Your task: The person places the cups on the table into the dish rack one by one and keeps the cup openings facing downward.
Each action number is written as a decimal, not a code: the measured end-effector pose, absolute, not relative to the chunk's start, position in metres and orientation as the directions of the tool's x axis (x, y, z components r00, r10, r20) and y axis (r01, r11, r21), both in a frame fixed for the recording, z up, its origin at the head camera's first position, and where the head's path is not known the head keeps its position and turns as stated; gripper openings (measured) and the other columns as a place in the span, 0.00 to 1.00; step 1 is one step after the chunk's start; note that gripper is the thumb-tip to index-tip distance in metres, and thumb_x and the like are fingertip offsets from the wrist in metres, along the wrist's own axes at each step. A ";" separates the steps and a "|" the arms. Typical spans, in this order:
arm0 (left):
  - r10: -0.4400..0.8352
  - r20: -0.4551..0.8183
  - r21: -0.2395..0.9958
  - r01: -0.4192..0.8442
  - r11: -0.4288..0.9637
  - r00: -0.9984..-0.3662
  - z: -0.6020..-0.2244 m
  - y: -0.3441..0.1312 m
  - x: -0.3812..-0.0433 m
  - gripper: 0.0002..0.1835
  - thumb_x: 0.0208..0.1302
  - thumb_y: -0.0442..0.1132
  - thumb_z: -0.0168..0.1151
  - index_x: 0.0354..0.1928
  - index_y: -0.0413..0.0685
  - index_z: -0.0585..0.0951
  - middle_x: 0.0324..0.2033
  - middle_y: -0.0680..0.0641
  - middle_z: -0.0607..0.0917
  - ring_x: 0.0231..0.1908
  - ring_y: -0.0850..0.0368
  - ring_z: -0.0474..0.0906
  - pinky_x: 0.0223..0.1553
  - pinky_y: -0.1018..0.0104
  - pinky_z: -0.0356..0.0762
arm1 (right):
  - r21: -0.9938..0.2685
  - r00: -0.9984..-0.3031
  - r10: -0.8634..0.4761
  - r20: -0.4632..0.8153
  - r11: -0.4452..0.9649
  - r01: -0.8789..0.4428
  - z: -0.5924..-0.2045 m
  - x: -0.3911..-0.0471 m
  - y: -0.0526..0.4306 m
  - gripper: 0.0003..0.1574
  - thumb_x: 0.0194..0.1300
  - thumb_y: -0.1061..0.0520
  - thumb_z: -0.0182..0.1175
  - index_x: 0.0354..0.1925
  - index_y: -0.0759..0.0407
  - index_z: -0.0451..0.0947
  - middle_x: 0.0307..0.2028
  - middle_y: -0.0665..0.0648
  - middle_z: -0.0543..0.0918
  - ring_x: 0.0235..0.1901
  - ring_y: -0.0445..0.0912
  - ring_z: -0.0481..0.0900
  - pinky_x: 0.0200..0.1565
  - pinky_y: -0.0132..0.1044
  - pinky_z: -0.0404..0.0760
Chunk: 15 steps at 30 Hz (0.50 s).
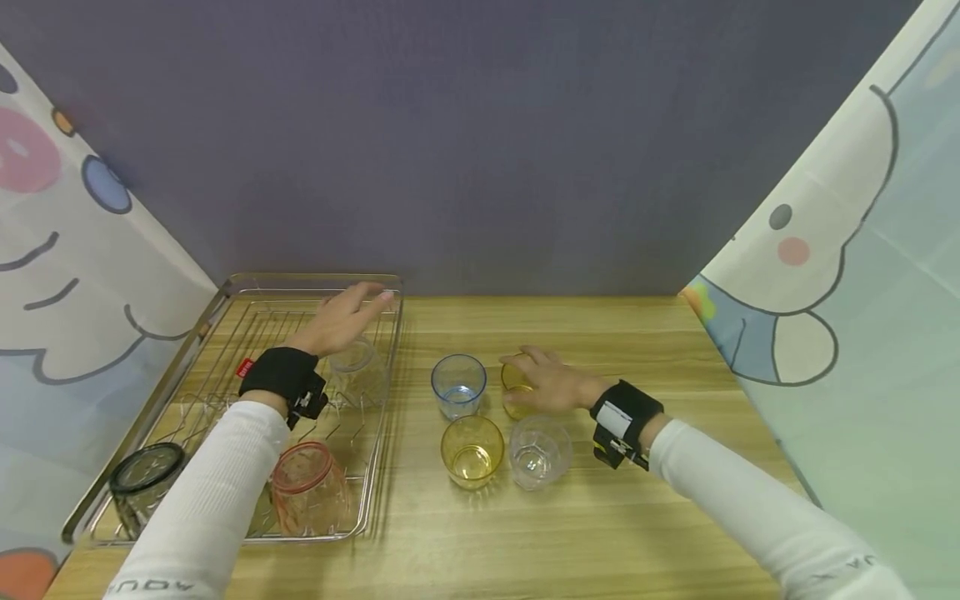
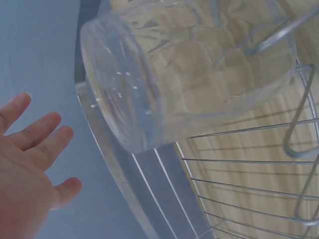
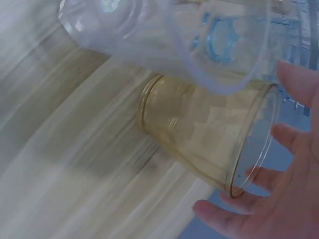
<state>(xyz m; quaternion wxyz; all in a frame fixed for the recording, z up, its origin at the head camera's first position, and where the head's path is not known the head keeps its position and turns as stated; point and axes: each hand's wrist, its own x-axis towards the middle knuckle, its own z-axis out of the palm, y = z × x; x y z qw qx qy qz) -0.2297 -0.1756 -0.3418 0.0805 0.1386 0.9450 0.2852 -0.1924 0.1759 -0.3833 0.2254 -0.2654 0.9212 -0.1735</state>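
My left hand (image 1: 341, 321), fingers extended, is over the wire rack (image 1: 372, 467) just beyond an upturned clear glass (image 1: 356, 367). In the left wrist view that ribbed clear glass (image 2: 209, 74) sits on the wires, with a gap between it and the fingers (image 2: 55, 144). My right hand (image 1: 551, 383) is over an upright amber glass (image 1: 513, 400), partly hiding it. The right wrist view shows loosely spread fingers (image 3: 222, 216) around the mouth of this amber glass (image 3: 199, 124), the thumb apart from the rim. A clear glass (image 1: 538, 458) stands close by, toward the body.
A blue-tinted glass (image 1: 458, 387) and another amber glass (image 1: 472, 454) stand upright on the wooden table (image 1: 600, 533). In the rack are an upturned pink glass (image 1: 309, 492) and a dark glass (image 1: 146, 487). A grey panel (image 1: 480, 150) rises behind the table.
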 end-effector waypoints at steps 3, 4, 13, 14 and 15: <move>0.301 -0.092 0.597 0.189 0.779 -0.949 -0.344 -0.180 -0.229 0.42 0.75 0.67 0.29 0.77 0.44 0.53 0.75 0.34 0.57 0.74 0.33 0.52 0.71 0.30 0.45 | -0.431 -0.772 -0.553 -0.315 0.808 -0.402 -0.385 -0.193 0.175 0.46 0.70 0.42 0.58 0.76 0.51 0.52 0.76 0.70 0.48 0.72 0.76 0.47 0.65 0.76 0.57; 0.301 -0.099 0.610 0.181 0.771 -0.948 -0.345 -0.181 -0.229 0.42 0.75 0.67 0.29 0.77 0.44 0.53 0.75 0.34 0.56 0.74 0.32 0.52 0.71 0.30 0.48 | -0.424 -0.776 -0.546 -0.316 0.813 -0.399 -0.386 -0.193 0.175 0.46 0.69 0.42 0.60 0.76 0.50 0.52 0.76 0.70 0.49 0.72 0.76 0.50 0.64 0.75 0.60; 0.280 -0.109 0.632 0.151 0.760 -0.954 -0.347 -0.193 -0.228 0.43 0.75 0.68 0.29 0.77 0.42 0.52 0.75 0.32 0.55 0.73 0.31 0.52 0.70 0.32 0.54 | -0.402 -0.811 -0.475 -0.342 0.854 -0.331 -0.389 -0.203 0.163 0.42 0.59 0.47 0.64 0.69 0.45 0.62 0.66 0.66 0.63 0.62 0.69 0.67 0.53 0.64 0.77; 0.278 -0.109 0.635 0.148 0.758 -0.954 -0.347 -0.194 -0.227 0.43 0.75 0.68 0.29 0.77 0.41 0.52 0.75 0.32 0.55 0.73 0.31 0.52 0.70 0.32 0.53 | -0.402 -0.813 -0.463 -0.353 0.860 -0.315 -0.390 -0.204 0.162 0.42 0.58 0.47 0.65 0.69 0.44 0.63 0.65 0.66 0.63 0.61 0.68 0.67 0.52 0.64 0.78; 0.278 -0.109 0.639 0.147 0.755 -0.954 -0.347 -0.195 -0.227 0.43 0.75 0.68 0.29 0.77 0.41 0.52 0.75 0.32 0.55 0.73 0.31 0.52 0.70 0.32 0.54 | -0.401 -0.816 -0.450 -0.364 0.866 -0.298 -0.390 -0.204 0.160 0.42 0.57 0.47 0.65 0.68 0.44 0.63 0.65 0.66 0.63 0.61 0.67 0.67 0.52 0.63 0.78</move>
